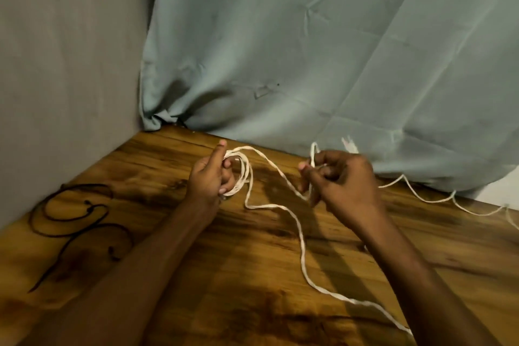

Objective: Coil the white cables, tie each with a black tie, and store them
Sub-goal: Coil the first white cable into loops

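- Two hands are working one white cable [302,244] above the wooden surface [252,289]; the coiling step is in hand, judging by the few loops already gathered.
- Left hand [210,177] is holding the small coil [243,174], its fingers curled through the loops and the thumb sticking up.
- Right hand [339,177] is pinching the free run of cable, fingers closed on it, with a short bight poking up above the knuckles.
- Much of the cable is lying loose: one stretch is snaking toward the near edge, another is trailing off right along the foot of the green curtain [309,50].
- Several black ties [81,222] are lying well apart to the left, untouched.
- Next move probably calls for feeding the pinched length over to the coil as another loop, keeping slack free of kinks; tying and storing are not yet begun.
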Demonstrator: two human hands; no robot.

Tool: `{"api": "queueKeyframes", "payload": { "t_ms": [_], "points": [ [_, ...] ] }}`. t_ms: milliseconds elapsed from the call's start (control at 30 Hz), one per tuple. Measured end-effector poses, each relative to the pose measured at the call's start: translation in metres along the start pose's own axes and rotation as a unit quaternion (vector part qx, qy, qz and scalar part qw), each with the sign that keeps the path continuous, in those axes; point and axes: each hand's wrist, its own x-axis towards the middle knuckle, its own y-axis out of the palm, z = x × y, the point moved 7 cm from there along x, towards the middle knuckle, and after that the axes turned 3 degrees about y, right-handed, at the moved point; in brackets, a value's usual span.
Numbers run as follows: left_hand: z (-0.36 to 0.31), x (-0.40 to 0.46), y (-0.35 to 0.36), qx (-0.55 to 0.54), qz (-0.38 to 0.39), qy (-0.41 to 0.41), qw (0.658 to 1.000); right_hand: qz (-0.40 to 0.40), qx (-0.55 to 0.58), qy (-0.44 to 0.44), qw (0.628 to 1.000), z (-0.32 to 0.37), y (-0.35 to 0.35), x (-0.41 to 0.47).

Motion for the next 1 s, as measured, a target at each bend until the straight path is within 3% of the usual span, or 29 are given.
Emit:
{"api": "queueKeyframes", "payload": {
  "t_ms": [133,267,400,500,600,667,767,867,933,1000],
  "points": [
    [-0.006,0.007,-0.014,-0.050,-0.035,0.007,0.998,0.069,0.048,0.059,0.995,0.002,0.048,-0.050],
    [-0.003,0.006,-0.015,-0.024,-0.021,0.017,0.999,0.044,0.152,0.152,0.976,-0.051,0.095,-0.075],
    [-0.002,0.001,-0.014,0.019,-0.003,0.027,0.999,-0.028,0.010,0.128,0.991,-0.093,0.081,-0.057],
    [0.000,-0.002,-0.010,0.042,0.005,0.030,0.999,-0.019,-0.027,0.143,0.989,-0.111,0.061,-0.028],
    [0.004,-0.002,-0.007,0.057,0.011,0.025,0.998,-0.058,-0.123,0.056,0.989,-0.104,0.035,0.005],
    [0.005,-0.001,-0.007,0.058,0.016,0.021,0.998,-0.118,-0.077,-0.026,0.990,-0.079,0.019,0.011],
    [0.006,0.001,-0.009,0.050,0.005,0.023,0.998,-0.144,0.007,-0.087,0.986,-0.039,0.022,-0.003],
    [0.006,0.004,-0.013,0.046,-0.021,0.034,0.998,-0.094,-0.128,-0.059,0.986,-0.013,0.045,-0.028],
    [0.006,0.006,-0.016,0.046,-0.034,0.041,0.998,-0.001,-0.252,0.019,0.967,-0.014,0.064,-0.040],
    [0.005,0.007,-0.018,0.051,-0.046,0.044,0.997,0.090,-0.302,0.088,0.945,-0.021,0.076,-0.049]
  ]
}}
